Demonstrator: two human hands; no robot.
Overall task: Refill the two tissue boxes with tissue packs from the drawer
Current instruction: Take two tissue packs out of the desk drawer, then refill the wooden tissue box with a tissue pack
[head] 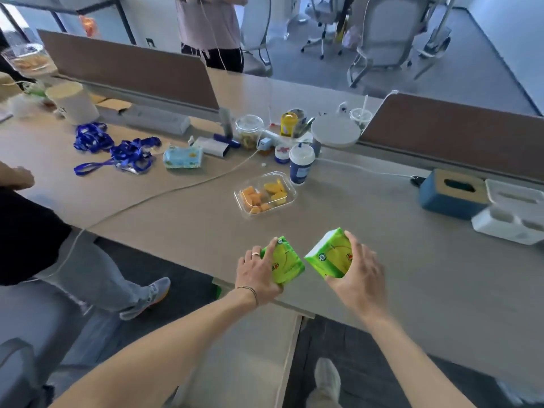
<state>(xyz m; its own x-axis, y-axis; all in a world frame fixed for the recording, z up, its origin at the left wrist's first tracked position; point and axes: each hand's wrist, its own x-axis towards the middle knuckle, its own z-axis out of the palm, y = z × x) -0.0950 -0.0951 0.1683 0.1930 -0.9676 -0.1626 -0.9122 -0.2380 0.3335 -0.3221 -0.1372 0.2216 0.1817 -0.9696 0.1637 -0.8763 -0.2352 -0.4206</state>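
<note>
Two green tissue packs are at the desk's near edge. My left hand (257, 273) grips the left green pack (286, 262), which rests on the desk. In my right hand (360, 276) is the right green pack (331, 256), tilted with its white end facing left. At the far right stands a blue tissue box (447, 198) with a wooden slotted lid. Beside it sits a white tissue box (513, 197), and a white part with compartments (506, 226) lies in front of it. The drawer is not in view.
A clear tray of cut fruit (265, 195) and a lidded cup (300, 167) stand mid-desk, with a white cable (164, 192) running across. Blue lanyards (117, 150) and a blue tissue pack (183, 156) lie left. One person sits at left, another stands beyond the desk.
</note>
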